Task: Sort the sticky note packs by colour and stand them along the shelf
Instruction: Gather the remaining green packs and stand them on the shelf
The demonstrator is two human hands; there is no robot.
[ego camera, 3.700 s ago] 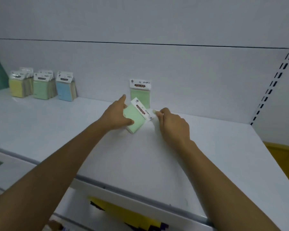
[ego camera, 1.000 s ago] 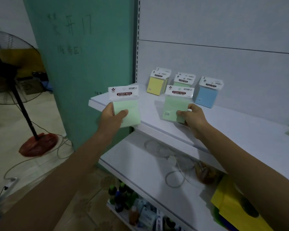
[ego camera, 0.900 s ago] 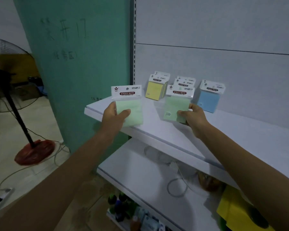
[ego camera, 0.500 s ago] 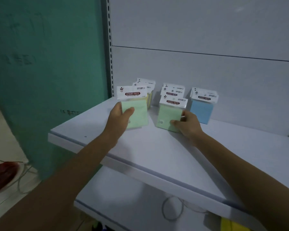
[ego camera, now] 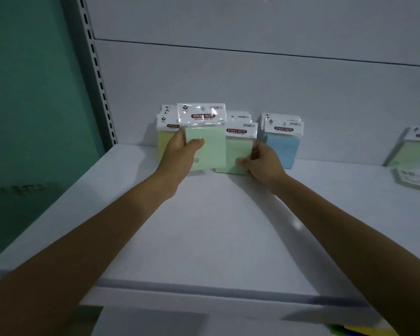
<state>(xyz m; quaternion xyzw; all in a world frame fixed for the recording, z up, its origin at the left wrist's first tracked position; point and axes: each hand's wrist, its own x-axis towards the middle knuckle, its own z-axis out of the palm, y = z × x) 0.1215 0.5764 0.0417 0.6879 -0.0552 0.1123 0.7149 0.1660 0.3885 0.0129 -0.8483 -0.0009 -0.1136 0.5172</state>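
Left hand (ego camera: 180, 154) reaches forward, thumb and fingers clamped on 1 green pack (ego camera: 207, 146) held upright before the yellow packs (ego camera: 164, 139). Right hand (ego camera: 262, 163) grips a second green pack (ego camera: 237, 151) standing beside the blue packs (ego camera: 283, 146). Shelf (ego camera: 216, 226) front lies bare.

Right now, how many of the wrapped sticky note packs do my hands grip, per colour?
Pale green wrapped packs: 2 (raised green pack in left hand, standing green pack in right hand)
Yellow wrapped packs: 0
Blue wrapped packs: 0
Total: 2
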